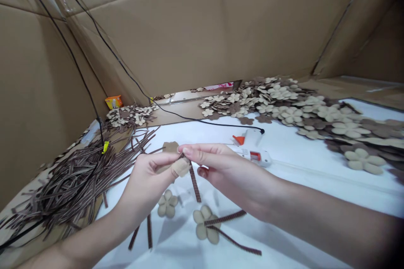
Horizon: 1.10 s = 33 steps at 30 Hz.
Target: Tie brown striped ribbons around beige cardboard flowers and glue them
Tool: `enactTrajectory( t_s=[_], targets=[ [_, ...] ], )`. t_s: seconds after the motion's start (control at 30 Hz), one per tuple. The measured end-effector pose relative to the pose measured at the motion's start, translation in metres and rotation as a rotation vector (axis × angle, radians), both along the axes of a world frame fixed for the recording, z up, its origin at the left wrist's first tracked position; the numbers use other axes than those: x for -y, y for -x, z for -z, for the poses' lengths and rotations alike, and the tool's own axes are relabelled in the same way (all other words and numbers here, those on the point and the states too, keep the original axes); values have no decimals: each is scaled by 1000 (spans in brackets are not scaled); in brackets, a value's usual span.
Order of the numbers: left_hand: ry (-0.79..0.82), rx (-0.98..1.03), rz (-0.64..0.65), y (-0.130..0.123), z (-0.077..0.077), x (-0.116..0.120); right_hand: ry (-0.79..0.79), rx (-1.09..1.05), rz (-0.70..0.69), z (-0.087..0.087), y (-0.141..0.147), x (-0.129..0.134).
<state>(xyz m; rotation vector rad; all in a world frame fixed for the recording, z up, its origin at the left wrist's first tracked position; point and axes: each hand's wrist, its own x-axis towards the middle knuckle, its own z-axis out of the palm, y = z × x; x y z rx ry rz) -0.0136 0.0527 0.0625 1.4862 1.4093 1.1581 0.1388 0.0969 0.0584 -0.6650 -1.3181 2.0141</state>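
My left hand (154, 176), with tan tape round its thumb, is closed on a dark brown striped ribbon (195, 182). My right hand (227, 172) pinches the same ribbon at the fingertips, and one end hangs down between the hands. Whether a flower piece is also in the fingers is hidden. Below, on the white surface, lies a beige fabric flower (168, 203). Closer to me is a second beige flower (202, 231) with two ribbon tails (235, 243) across it. A white glue gun (252, 151) with an orange trigger lies beyond my right hand.
A heap of striped ribbons (72, 185) covers the left side. Beige and brown flowers (290, 113) are piled at the back right, with a smaller pile (131, 115) at the back left near an orange box (114, 102). Black cords (126, 69) hang before the cardboard wall (176, 37).
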Motion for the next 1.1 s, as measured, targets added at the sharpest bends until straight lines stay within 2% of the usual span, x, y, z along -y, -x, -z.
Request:
enactTrajectory(
  t_s=[0.17,0.23,0.4,0.47,0.63,0.77,0.9,1.1],
  targets=[
    [1,10,-27,0,2,1,-143,83,-1,-1,-1,-8],
    [31,-14,-20,3,2,0,-277,159,26,-4,-2,-14],
    [44,-134,-5,5,-3,1,-745,430,145,-11,-9,-26],
    [28,-202,7,4,-5,1,-845,459,138,-12,-11,-28],
    [47,-244,31,1,-6,2,-778,495,33,-15,-13,-30],
    [77,-146,65,3,-7,3,-724,508,-3,-16,-14,-31],
    [35,-29,118,5,-10,4,-691,458,-23,-16,-14,-30],
    [51,-49,57,3,-7,3,-659,468,-24,-23,-16,-22]
  ],
)
